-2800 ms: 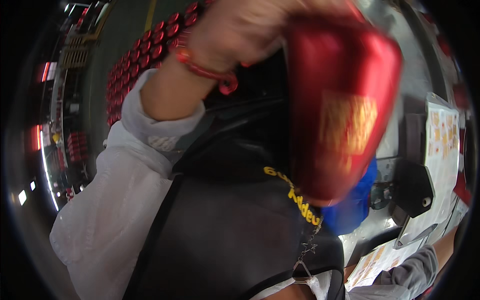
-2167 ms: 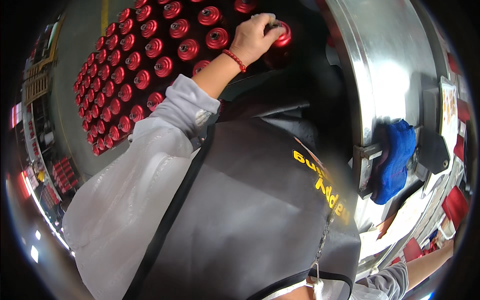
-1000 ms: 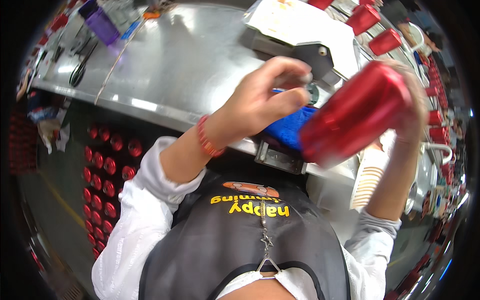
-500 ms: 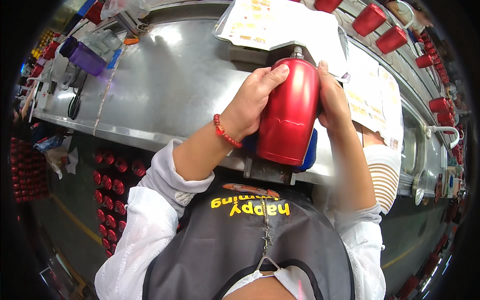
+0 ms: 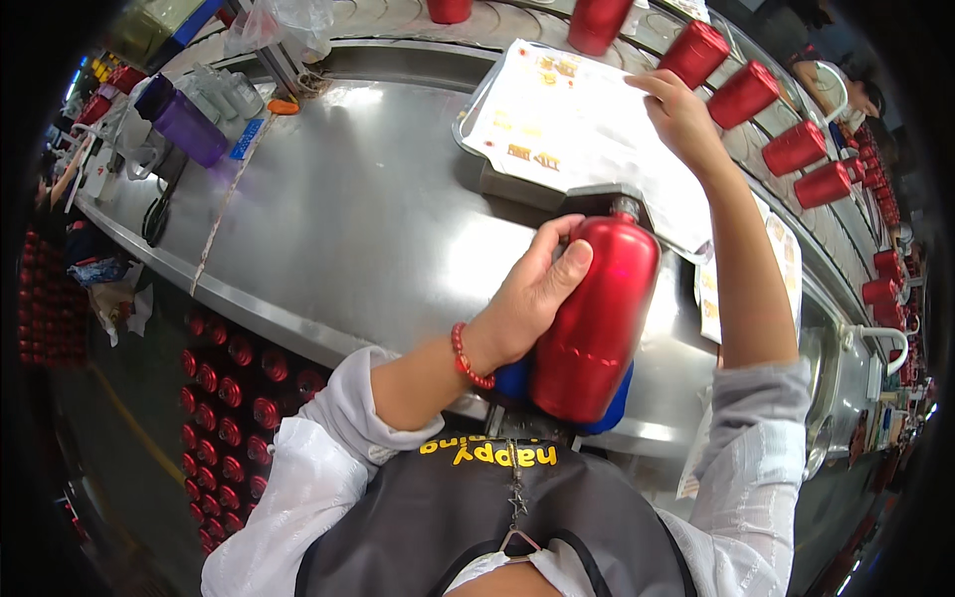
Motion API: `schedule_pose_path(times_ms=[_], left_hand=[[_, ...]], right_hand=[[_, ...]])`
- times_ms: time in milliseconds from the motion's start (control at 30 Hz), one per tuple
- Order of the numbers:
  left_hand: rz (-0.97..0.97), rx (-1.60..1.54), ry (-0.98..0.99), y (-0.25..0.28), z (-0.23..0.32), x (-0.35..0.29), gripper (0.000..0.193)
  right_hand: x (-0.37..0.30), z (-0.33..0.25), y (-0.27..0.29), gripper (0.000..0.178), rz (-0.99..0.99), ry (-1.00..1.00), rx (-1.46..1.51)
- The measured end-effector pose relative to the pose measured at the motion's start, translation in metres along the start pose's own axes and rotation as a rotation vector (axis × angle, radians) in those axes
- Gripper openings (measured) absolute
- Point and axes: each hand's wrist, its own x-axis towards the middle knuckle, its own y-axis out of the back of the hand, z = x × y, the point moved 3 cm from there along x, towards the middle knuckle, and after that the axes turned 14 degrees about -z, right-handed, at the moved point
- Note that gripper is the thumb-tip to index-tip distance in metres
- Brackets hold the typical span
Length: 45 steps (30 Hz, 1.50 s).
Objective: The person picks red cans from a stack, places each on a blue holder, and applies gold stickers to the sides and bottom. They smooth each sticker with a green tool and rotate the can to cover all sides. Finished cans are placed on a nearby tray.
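A glossy red metal bottle (image 5: 602, 318) lies with its neck pointing away from me, against a metal bracket (image 5: 609, 191). Blue padding (image 5: 619, 398) shows under its near end. My left hand (image 5: 527, 303), a red bead bracelet at its wrist, is closed around the bottle's left side, thumb on top. Farther off, my right hand (image 5: 681, 119) reaches over the far right part of a white sheet (image 5: 567, 124) with orange and brown prints. Its fingers are stretched out with a gap between them, and nothing shows in them. The sheet lies on a tray.
Red bottles (image 5: 741, 95) stand along a conveyor (image 5: 398, 28) at the back and right. A purple bottle (image 5: 184, 124) and clear glass bottles (image 5: 234, 95) are at the bench's far left. Several red bottles (image 5: 229, 393) are packed below the bench's front edge.
My right hand has let go of the bottle and moved away to the far right part of the sheet. My left hand still holds the bottle. The view has shifted.
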Motion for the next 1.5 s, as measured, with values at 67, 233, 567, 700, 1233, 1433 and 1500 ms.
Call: schedule_pose_path(times_ms=[67,233,567,700,1233,1433,1500], left_hand=[[-0.011,-0.063,0.027,0.002,-0.003,0.002,0.059],[-0.037,0.037,0.036,0.007,-0.003,-0.003,0.068],[-0.017,0.133,0.087,0.006,-0.001,-0.005,0.068],[0.008,0.184,0.044,0.009,-0.002,-0.002,0.068],[0.08,0.101,0.037,0.002,0.001,-0.003,0.061],[-0.001,0.097,0.064,0.008,-0.002,-0.002,0.065],[-0.01,0.082,0.08,0.008,-0.003,-0.003,0.065]], right_hand=[[0.061,0.031,-0.028,0.03,-0.044,0.044,-0.128],[0.16,0.019,-0.069,0.046,-0.272,-0.086,-0.281],[0.211,0.066,-0.083,0.029,-0.354,0.14,-0.255],[0.205,0.056,-0.09,0.027,-0.275,0.218,-0.218],[0.211,0.054,-0.089,0.011,-0.227,0.395,-0.166],[0.205,0.047,-0.09,0.011,-0.031,0.377,-0.273],[0.19,0.039,-0.079,0.012,0.074,0.289,-0.369]])
